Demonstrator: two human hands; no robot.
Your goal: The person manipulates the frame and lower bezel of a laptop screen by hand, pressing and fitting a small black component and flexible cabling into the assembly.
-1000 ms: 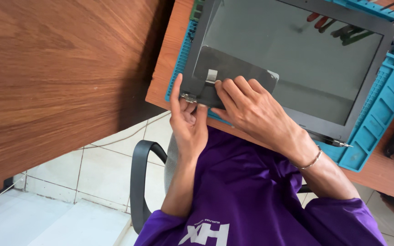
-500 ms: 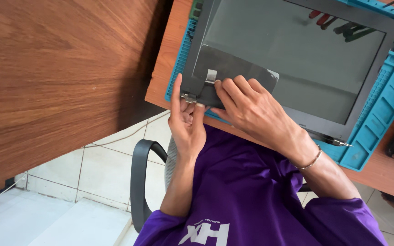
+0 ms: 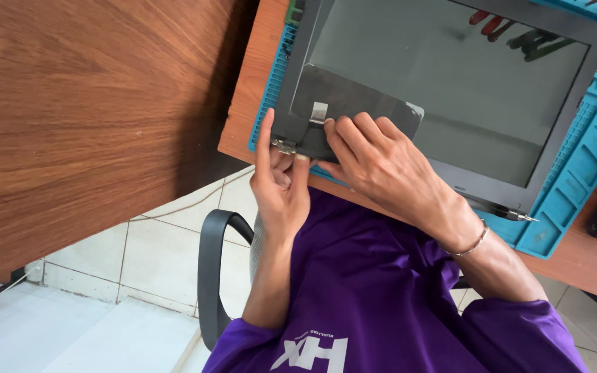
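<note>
Almost nothing changes from a moment before: both hands stay at the near left corner of the screen panel (image 3: 450, 90). The left hand (image 3: 281, 183) pinches the metal hinge (image 3: 285, 146); the right hand (image 3: 381, 162) presses flat on the dark plate (image 3: 354, 97). The panel lies on a blue mat (image 3: 575, 173) on the desk (image 3: 243, 131); the mat's slots are mostly hidden.

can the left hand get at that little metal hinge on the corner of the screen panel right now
Probably yes. The left hand is already at the metal hinge on the screen panel, its fingers beside it. The right hand lies further along the panel, leaving that corner free.
</note>
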